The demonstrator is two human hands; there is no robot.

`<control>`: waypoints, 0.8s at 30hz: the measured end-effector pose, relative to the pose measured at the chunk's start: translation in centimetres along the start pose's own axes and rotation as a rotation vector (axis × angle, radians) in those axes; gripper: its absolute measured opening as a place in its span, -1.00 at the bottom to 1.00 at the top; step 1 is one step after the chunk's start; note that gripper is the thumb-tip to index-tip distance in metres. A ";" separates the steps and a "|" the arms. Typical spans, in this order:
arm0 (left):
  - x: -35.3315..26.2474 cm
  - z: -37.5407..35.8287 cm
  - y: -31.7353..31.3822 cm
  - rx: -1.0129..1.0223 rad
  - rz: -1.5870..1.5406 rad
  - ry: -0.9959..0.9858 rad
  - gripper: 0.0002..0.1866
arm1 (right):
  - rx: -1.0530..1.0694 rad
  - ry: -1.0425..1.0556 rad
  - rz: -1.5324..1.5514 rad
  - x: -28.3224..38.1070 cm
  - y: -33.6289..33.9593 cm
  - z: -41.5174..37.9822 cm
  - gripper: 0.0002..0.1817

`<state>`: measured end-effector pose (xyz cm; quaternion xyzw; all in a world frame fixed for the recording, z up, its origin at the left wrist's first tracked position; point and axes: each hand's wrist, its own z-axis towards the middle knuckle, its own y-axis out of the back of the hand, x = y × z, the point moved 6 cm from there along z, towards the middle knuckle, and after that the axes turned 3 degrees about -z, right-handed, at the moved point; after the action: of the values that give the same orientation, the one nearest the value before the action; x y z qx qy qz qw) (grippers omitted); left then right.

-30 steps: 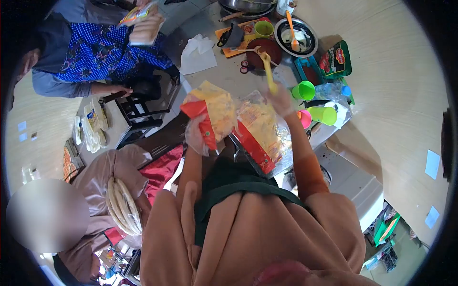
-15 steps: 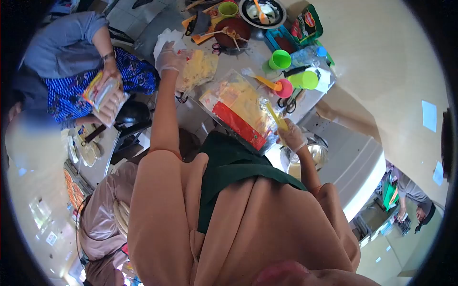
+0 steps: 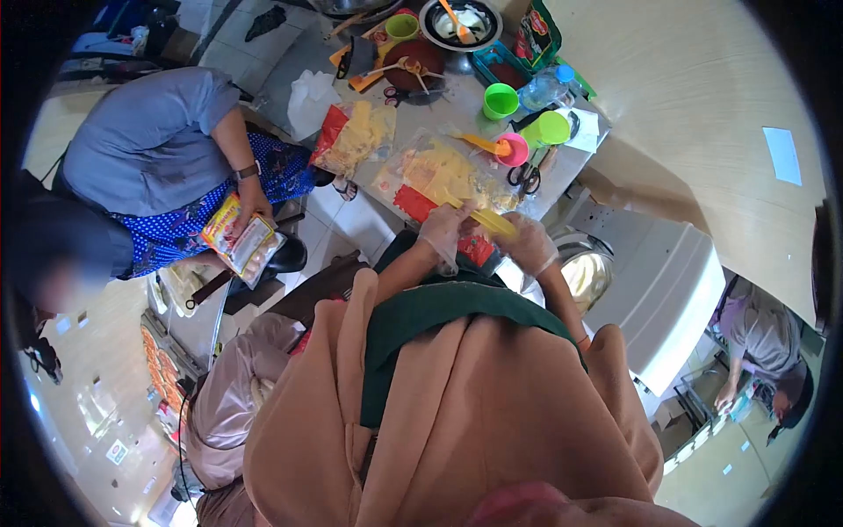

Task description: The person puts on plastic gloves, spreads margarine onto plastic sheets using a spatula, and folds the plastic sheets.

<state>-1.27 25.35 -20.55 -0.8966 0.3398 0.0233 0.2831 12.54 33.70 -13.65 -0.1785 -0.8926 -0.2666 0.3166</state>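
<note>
Light: bright, even daylight over my worktop (image 3: 457,105) | Glare: washed-out floor at 8 o'clock | Shadows: soft, faint | Distortion: heavy fisheye, black vignette ringing the frame, edges bent | Focus: centre sharp; blurred patch at 9 o'clock

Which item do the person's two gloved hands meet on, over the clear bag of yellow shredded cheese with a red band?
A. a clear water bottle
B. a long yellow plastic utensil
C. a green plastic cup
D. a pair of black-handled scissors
B: the left hand and right hand both close around the long yellow plastic utensil, above the clear cheese bag.
</note>
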 end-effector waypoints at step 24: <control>-13.3 4.4 12.4 -0.346 1.069 -0.311 -0.66 | -0.650 -0.364 0.945 -2.6 7.3 -0.8 -0.73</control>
<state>-18.55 27.99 -27.21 -0.6199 0.6909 0.3493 0.1278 18.42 38.59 -12.20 -0.6864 -0.6292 -0.3215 0.1720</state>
